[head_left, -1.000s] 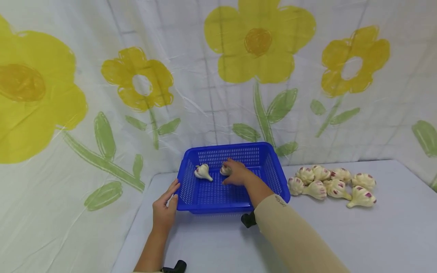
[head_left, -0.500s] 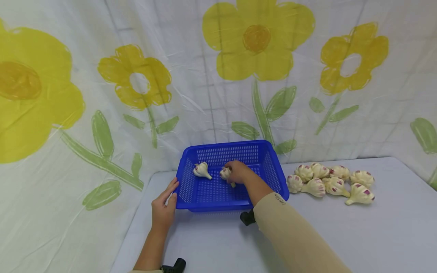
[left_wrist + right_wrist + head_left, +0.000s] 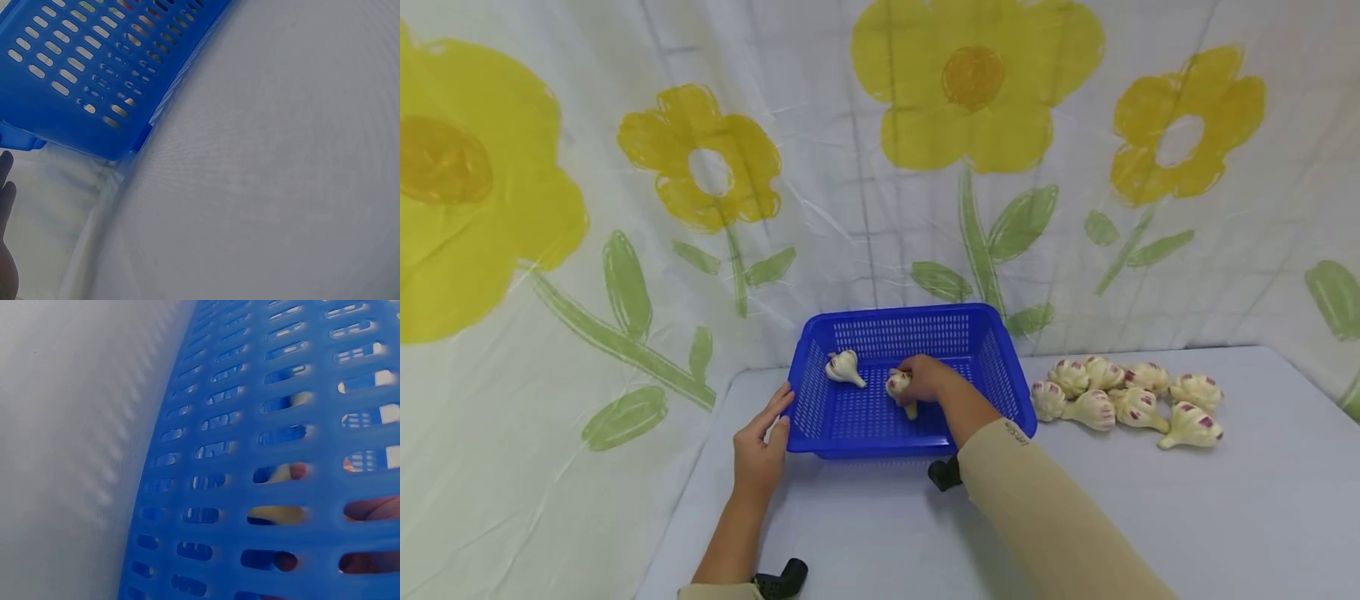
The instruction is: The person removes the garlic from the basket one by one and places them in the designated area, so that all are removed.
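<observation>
A blue slotted plastic basket (image 3: 880,447) stands on the table. My left hand (image 3: 760,457) lies along the basket's left rim, its fingers extended against the edge. Inside, my right hand (image 3: 929,377) holds a garlic bulb (image 3: 898,383) low over the basket floor, stem pointing toward the front. Another garlic bulb (image 3: 845,368) rests near the basket's back left, apart from the held one. Through the slots of the basket wall (image 3: 325,540) in the right wrist view, bits of the hand and bulb show. Only finger edges of the left hand (image 3: 7,262) appear in its wrist view.
Several garlic bulbs with purple patches (image 3: 1138,410) lie in two rough rows right of the basket. A white cloth covers the table (image 3: 865,533). Behind it hangs a white curtain printed with yellow flowers (image 3: 820,167).
My right hand has closed in on the garlic bulb, whose stem has come into view toward the front. The left hand stays at the basket rim.
</observation>
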`<state>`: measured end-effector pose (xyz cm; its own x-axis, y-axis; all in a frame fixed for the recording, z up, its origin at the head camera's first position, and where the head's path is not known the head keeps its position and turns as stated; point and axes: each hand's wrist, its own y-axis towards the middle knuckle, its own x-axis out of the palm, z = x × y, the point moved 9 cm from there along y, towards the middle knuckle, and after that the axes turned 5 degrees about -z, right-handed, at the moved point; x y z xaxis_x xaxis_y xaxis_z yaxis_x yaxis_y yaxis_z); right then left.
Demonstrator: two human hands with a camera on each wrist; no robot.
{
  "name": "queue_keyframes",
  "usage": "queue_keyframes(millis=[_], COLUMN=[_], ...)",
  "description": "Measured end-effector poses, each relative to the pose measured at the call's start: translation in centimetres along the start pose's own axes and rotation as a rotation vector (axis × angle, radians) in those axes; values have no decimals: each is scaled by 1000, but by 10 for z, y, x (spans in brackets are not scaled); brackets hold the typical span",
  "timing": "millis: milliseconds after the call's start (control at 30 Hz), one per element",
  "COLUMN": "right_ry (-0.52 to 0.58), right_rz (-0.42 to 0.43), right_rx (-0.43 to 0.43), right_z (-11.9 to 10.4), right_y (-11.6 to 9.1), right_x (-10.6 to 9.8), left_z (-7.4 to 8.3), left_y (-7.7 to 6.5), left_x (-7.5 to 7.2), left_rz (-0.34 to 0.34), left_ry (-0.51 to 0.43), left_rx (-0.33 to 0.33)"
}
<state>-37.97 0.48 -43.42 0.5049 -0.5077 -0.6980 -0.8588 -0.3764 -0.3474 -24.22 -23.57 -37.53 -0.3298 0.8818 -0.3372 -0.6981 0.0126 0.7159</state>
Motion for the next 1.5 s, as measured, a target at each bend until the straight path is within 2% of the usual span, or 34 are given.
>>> queue_keyframes(millis=[267, 500, 733, 800, 900, 1000, 1133, 1367, 1500], right_ry=[-28, -31, -22, -22, -24, -17, 6, 56, 74], right_rz=[-17, -6, 17, 25, 40, 50, 55, 59, 88], right_rx=[28, 14, -10, -21, -32, -33, -31, -87, -138], right_z=[3, 2, 1, 0, -2, -3, -4, -8, -14], right_y=[1, 3, 3, 3, 4, 3, 2, 2, 4], right_x=[3, 1, -2, -2, -3, -4, -4, -2, -7], left_z=[-1, -1, -1, -5, -21, -19, -1, -1, -3], left_y=[1, 1, 2, 1, -3, -3, 1, 0, 0], left_x=[1, -1, -1, -1, 1, 1, -1, -1, -1], left_rz=[-29, -24, -22, -20, -26, -25, -32, -30, -21], left_ry=[25, 10, 13, 11, 11, 15, 26, 11, -2], left_rx=[-25, -36, -11, -16, -26, -37, -48, -30, -13])
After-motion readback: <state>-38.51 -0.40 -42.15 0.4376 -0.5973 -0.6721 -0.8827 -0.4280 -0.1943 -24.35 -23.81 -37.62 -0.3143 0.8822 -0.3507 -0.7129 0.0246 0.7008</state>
